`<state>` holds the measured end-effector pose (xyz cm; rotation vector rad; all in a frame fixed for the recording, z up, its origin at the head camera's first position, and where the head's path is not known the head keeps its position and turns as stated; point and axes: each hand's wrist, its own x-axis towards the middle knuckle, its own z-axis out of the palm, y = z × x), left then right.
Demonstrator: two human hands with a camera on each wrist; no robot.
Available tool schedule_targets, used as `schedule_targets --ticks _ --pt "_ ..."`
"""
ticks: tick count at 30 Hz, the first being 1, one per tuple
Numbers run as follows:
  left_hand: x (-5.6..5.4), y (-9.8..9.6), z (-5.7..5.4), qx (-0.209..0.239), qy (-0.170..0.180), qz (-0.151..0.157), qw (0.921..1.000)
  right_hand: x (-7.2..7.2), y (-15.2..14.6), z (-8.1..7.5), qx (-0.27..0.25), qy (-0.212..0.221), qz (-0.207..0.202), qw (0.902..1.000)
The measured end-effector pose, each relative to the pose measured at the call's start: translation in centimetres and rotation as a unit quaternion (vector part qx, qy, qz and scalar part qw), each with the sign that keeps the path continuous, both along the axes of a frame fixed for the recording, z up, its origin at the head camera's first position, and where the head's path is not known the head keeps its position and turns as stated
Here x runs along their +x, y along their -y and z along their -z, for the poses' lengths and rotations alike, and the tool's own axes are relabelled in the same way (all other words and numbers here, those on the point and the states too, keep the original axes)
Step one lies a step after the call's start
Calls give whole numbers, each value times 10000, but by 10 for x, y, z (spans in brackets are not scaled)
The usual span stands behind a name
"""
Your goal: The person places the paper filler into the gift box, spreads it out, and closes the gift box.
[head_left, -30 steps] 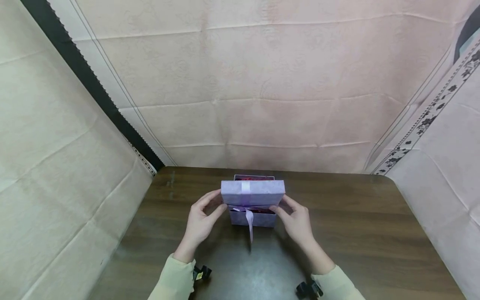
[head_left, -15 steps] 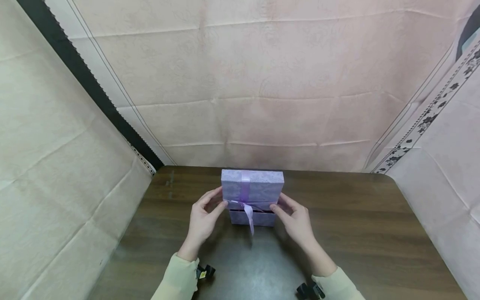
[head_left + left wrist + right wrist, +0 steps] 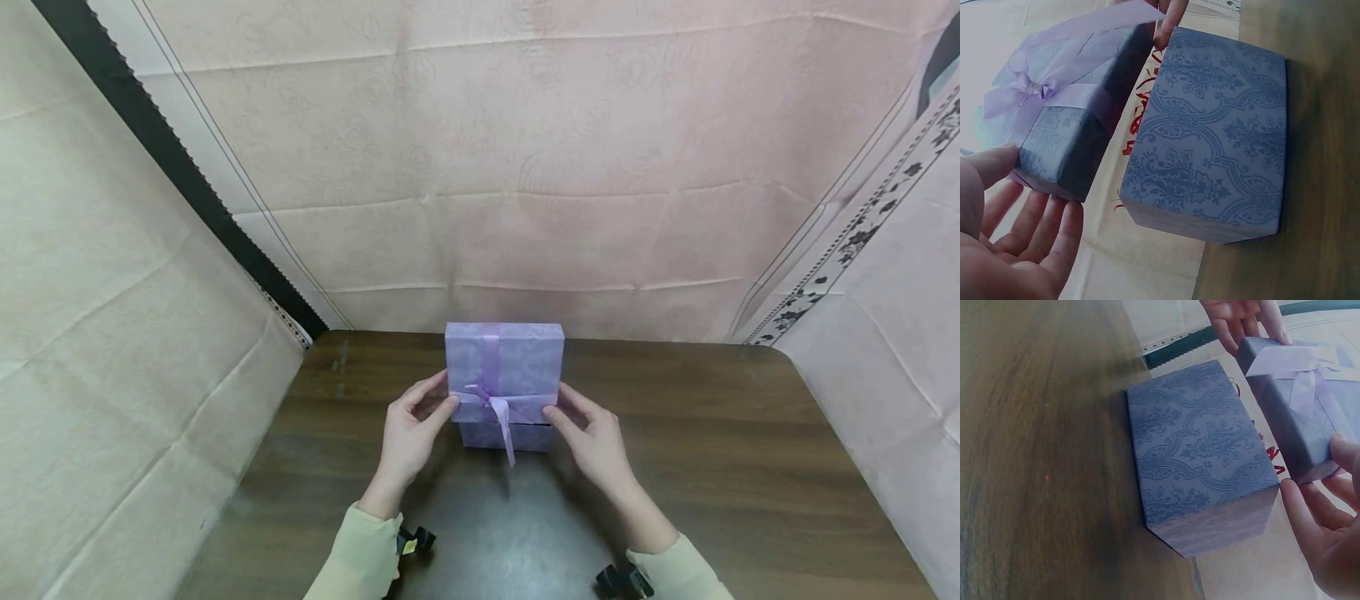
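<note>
A lavender gift box lid point(image 3: 528, 358) is held over the matching box base point(image 3: 483, 437), its top face turned toward the head camera. My left hand point(image 3: 408, 433) pinches the lid's left side between thumb and fingers; my right hand point(image 3: 592, 433) pinches its right side. A purple ribbon with a bow point(image 3: 1038, 90) crosses the lid, and one tail hangs down in front. Both wrist views show a gap between lid and base, with red shredded filler point(image 3: 1140, 119) peeking above the rim. The damask-patterned base wall point(image 3: 1204, 444) stands upright on the table.
The box sits near the far edge of a dark brown wooden table point(image 3: 720, 467). Pale cloth point(image 3: 570, 167) hangs behind it and on both sides. Each wrist carries a small black camera point(image 3: 423, 540).
The lid has tipped so that its broad ribboned top shows more and its far edge stands higher in the head view. The filler and base opening have become hidden there. Both hands keep their grip.
</note>
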<state>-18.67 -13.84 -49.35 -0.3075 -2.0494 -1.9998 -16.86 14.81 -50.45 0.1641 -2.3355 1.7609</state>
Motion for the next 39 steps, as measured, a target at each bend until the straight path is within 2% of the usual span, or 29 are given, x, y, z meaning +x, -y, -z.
schedule_targets --ticks 5,10,16,23,28,33,36,39 --pt "-2 -4 0 26 328 -137 9994 1 -1 -2 145 198 120 9996" --pt "-3 -7 2 -13 563 -232 9981 2 0 -2 328 215 211 9990" --pt "-4 -9 4 -36 642 -242 9976 3 -1 0 500 158 323 9981" --pt "-9 -11 4 -275 717 -435 9961 0 1 4 627 95 375 9973" --pt "-14 -14 7 -446 690 -575 9950 -3 3 6 360 178 287 9988" --pt "-17 -16 10 -493 754 -589 9942 -5 3 6 41 333 202 9992" --pt "-9 -22 -4 -567 811 -633 9931 -6 3 6 -2 420 198 9989" --pt "-7 -26 -11 -615 912 -710 9914 -7 3 5 59 514 187 9985"
